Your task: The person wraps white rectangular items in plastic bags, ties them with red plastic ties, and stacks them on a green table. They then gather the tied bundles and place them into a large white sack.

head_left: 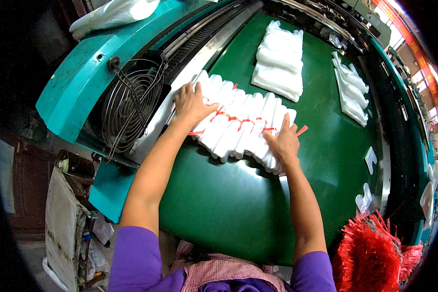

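A row of rolled white plastic bags (238,124), tied in bundles with red strips, lies side by side on the green table (214,209). My left hand (192,104) grips the left end of the row, with thumb and fingers spread over the outer rolls. At the opposite end, my right hand (283,141) closes thumb and fingers round the last roll. A loose red strip end (302,130) sticks out beside it. The undersides of the rolls are hidden.
Farther back lie a flat stack of white bags (280,61) and a smaller pile (351,90) to its right. Red strips (370,253) hang in a bunch at the lower right. A teal machine housing (77,82) with a round wire guard (133,104) borders the left side.
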